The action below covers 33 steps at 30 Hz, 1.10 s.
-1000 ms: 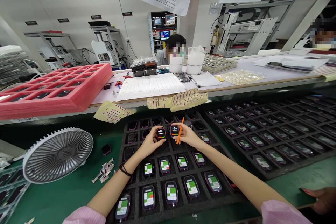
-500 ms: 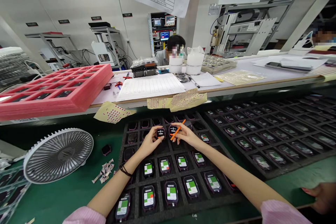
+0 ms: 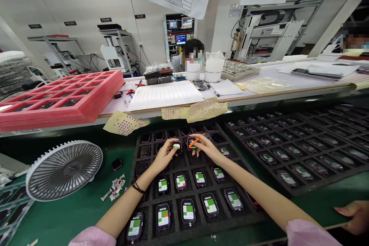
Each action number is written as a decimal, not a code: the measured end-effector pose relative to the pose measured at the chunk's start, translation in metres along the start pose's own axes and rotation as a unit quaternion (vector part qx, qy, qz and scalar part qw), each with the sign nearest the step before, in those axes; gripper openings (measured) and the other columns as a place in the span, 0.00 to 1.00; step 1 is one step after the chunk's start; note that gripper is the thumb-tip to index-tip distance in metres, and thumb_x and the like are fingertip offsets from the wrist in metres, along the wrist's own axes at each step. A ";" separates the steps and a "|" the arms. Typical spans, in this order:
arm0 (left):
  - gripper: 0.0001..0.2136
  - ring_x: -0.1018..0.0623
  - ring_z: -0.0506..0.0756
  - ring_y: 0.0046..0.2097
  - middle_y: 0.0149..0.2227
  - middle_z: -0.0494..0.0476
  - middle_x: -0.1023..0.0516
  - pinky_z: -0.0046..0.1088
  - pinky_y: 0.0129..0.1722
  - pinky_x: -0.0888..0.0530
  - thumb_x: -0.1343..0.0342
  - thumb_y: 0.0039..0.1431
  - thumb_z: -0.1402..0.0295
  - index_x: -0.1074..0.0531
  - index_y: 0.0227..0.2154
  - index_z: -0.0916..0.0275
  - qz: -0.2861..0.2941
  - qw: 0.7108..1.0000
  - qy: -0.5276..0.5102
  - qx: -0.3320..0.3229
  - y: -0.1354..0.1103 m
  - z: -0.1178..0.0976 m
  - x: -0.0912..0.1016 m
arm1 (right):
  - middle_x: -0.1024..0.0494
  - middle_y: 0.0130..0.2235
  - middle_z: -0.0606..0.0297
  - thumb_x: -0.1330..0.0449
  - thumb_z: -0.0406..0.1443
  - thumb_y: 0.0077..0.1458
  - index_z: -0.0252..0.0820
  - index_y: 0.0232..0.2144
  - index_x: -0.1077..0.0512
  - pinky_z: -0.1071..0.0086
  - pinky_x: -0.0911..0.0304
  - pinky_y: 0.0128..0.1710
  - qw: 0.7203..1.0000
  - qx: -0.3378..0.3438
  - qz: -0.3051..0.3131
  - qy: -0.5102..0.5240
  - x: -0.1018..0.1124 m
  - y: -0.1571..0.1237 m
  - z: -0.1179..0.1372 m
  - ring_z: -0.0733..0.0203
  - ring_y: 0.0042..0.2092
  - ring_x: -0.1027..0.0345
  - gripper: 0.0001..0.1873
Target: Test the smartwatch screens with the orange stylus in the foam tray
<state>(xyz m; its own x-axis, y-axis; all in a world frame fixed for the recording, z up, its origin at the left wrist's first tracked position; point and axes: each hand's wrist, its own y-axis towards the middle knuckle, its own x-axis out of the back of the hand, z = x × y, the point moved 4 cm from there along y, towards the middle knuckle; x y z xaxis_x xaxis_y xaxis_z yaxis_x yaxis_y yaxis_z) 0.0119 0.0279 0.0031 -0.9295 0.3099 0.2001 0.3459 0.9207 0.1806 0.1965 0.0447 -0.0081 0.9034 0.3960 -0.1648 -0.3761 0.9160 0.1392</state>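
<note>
1. Left hand (image 3: pixel 165 154): gripping left watch (image 3: pixel 177 145), thumb at lit screen, display facing wearer.
2. Right hand (image 3: pixel 208 148): holding right watch (image 3: pixel 190 140) plus orange stick (image 3: pixel 197 140).
3. Stick's long axis diagonal: lower-left end over right watch's screen, other end up-right.
4. Watches side by side, apart, above black tray (image 3: pixel 172 196).

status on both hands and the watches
Left hand holds lit watch. Right hand holds second watch plus orange stick. Stick crosses second watch's screen.
</note>
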 end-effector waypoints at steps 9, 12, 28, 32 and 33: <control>0.18 0.31 0.49 0.30 0.37 0.55 0.30 0.23 0.25 0.34 0.48 0.57 0.57 0.37 0.46 0.62 -0.004 1.000 -0.019 0.012 0.001 0.001 0.000 | 0.26 0.31 0.67 0.37 0.37 0.49 0.44 0.49 0.38 0.75 0.37 0.21 0.999 0.013 0.027 0.011 -0.005 -0.003 0.002 0.64 0.29 0.27 0.24; 0.18 0.31 0.49 0.30 0.36 0.55 0.30 0.22 0.24 0.36 0.48 0.57 0.57 0.37 0.46 0.62 -0.006 1.000 -0.013 0.013 0.001 0.002 0.000 | 0.26 0.31 0.67 0.37 0.37 0.50 0.45 0.50 0.38 0.76 0.37 0.21 0.999 0.015 0.037 0.006 -0.007 -0.003 0.002 0.63 0.30 0.27 0.25; 0.17 0.29 0.49 0.30 0.36 0.55 0.30 0.22 0.23 0.37 0.49 0.58 0.58 0.37 0.47 0.61 -0.004 1.000 -0.008 0.023 0.001 0.005 0.001 | 0.27 0.32 0.67 0.37 0.37 0.49 0.45 0.49 0.37 0.75 0.37 0.20 1.000 0.017 0.016 0.018 -0.004 -0.003 0.004 0.64 0.28 0.28 0.24; 0.17 0.29 0.49 0.30 0.37 0.56 0.29 0.22 0.23 0.37 0.49 0.59 0.58 0.37 0.47 0.61 -0.001 1.000 -0.006 0.017 0.001 0.006 0.001 | 0.27 0.33 0.66 0.37 0.37 0.49 0.46 0.50 0.38 0.75 0.36 0.21 0.999 0.015 0.030 0.012 -0.006 -0.003 0.003 0.63 0.30 0.27 0.26; 0.17 0.29 0.49 0.30 0.37 0.56 0.30 0.22 0.23 0.37 0.49 0.59 0.58 0.37 0.47 0.61 -0.001 1.000 -0.006 0.017 0.001 0.007 0.001 | 0.27 0.34 0.65 0.37 0.37 0.50 0.46 0.50 0.38 0.75 0.36 0.20 1.000 0.014 0.026 0.010 -0.006 -0.003 0.003 0.63 0.30 0.27 0.25</control>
<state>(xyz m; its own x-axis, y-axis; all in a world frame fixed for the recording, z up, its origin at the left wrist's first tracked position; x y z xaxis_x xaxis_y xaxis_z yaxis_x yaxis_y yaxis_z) 0.0103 0.0310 -0.0029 -0.9318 0.3101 0.1886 0.3393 0.9288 0.1491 0.1930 0.0395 -0.0047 0.8784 0.4443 -0.1761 -0.4161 0.8922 0.1756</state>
